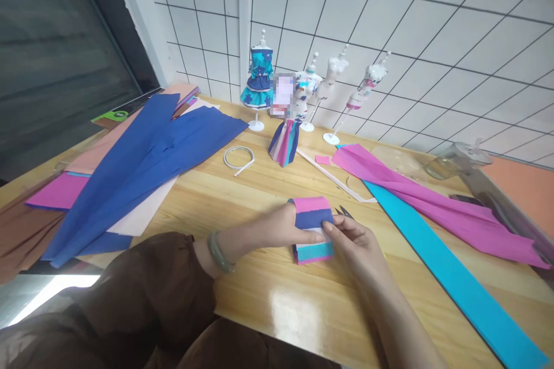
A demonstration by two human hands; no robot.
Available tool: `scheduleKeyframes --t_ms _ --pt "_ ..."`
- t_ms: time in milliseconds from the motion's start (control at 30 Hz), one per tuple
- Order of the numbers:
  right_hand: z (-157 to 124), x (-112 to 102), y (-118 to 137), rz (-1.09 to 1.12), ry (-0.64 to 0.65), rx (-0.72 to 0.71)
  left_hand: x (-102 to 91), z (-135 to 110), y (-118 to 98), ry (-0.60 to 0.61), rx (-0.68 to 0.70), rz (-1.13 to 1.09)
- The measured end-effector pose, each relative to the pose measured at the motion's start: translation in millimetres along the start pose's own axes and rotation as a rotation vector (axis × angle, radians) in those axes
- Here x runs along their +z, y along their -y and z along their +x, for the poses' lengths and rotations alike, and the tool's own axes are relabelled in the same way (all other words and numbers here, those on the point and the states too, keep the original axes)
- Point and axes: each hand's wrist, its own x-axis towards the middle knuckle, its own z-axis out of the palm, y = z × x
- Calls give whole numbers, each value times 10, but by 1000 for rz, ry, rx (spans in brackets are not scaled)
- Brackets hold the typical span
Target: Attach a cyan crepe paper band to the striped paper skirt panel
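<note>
Between my hands is a small piece of striped cloth [312, 218] in pink, dark blue, white and turquoise, held just above the wooden table. My left hand [291, 226] reaches in from the left with its thumb across the front of the cloth and its other fingers hidden behind. At the right edge, my right hand [351, 237] pinches the cloth between thumb and fingertips. Right behind that hand lie scissors [345, 211], only partly showing. A striped doll skirt [284, 143] stands farther back on the table.
Blue fabric [147, 155] covers the left side, over other pieces. Pink fabric [415, 196] and a turquoise strip [450, 265] lie on the right. A rolled tape [239, 158] sits mid-table. Small mannequins, including one in a blue dress [261, 78], line the tiled wall.
</note>
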Motion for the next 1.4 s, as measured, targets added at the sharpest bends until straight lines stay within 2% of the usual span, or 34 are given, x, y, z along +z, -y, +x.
scheduleKeyframes --t_ms 100,133,267,400,633,833,1033,1100,1200,1400 --pt "-22 -26 13 -4 17 -15 -9 23 -46 129 -13 47" --pt "-32 -34 19 -4 32 -12 -20 39 -58 107 -3 10" --pt "-61 -51 34 15 106 42 -111 118 -94 -103 47 -319" --pt "-68 -36 36 13 135 83 -246 181 -106 -145 28 -509" --pt "-52 -41 14 -18 142 107 -362 220 -127 -190 75 -454" --pt "-35 -5 -22 14 309 96 -429 183 -299 -277 129 -425" --pt "-12 65 -91 -114 414 59 -610 189 -400 -300 227 -422" --pt "-3 75 -93 -131 408 50 -669 192 -431 -302 260 -433" --pt "14 59 -27 -133 357 10 -751 195 -473 -367 296 -419" --pt "121 -156 245 -293 158 -70 -873 205 -510 -485 340 -355"
